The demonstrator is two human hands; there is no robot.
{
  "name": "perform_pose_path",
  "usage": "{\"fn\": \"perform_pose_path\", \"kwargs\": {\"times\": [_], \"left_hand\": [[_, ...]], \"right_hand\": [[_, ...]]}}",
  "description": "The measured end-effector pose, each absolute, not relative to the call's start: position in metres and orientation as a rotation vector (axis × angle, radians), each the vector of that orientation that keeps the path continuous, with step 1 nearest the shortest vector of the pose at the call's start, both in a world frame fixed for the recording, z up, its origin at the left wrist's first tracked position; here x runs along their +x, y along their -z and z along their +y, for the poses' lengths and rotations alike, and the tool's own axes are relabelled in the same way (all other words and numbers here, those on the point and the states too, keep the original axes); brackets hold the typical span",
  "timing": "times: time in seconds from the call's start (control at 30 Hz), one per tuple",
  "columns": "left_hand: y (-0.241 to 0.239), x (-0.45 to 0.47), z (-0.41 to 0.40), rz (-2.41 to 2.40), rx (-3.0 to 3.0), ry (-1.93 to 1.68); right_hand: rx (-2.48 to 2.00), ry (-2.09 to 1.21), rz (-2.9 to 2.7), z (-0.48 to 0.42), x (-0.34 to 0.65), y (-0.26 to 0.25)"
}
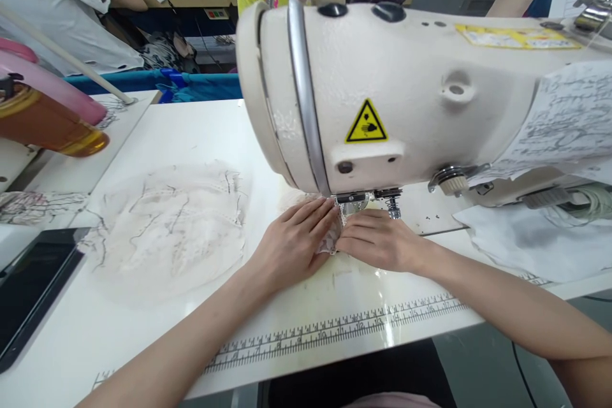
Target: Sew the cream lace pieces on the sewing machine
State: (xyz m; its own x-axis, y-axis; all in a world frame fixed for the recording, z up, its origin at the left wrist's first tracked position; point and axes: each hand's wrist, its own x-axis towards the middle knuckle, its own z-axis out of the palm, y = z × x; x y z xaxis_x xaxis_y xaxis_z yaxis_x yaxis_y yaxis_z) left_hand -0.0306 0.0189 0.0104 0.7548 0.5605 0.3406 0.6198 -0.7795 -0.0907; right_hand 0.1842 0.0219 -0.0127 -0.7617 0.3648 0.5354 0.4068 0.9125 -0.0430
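A small piece of pale lace fabric (pixel 329 241) lies under the needle area of a white sewing machine (pixel 411 89). My left hand (pixel 299 236) rests flat on its left side, fingers stretched toward the presser foot. From the right, my right hand (pixel 377 242) meets the fabric's edge with its fingers pressed together, close to the metal parts (pixel 354 201) below the machine head. The right thumb is hidden, and both hands cover much of the lace.
A ruler strip (pixel 329 335) runs along the table's front edge. Left are a dark phone-like device (pixel 38 287), an amber bottle (pixel 52 118) and a pink bottle (pixel 52 80). White cloth (pixel 540 245) lies right. A person in white (pixel 57 6) sits beyond the table.
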Motion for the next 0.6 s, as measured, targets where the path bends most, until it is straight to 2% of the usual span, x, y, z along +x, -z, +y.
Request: {"fn": "perform_pose_path", "kwargs": {"times": [0.43, 0.6], "left_hand": [[-0.008, -0.025, 0.015, -1.011, -2.683, 0.404], [-0.007, -0.024, 0.015, -1.040, -2.700, 0.401]], "right_hand": [[-0.606, 0.230, -2.486, 0.028, 0.187, 0.003], [-0.660, 0.413, -2.428, 0.028, 0.189, -0.003]]}}
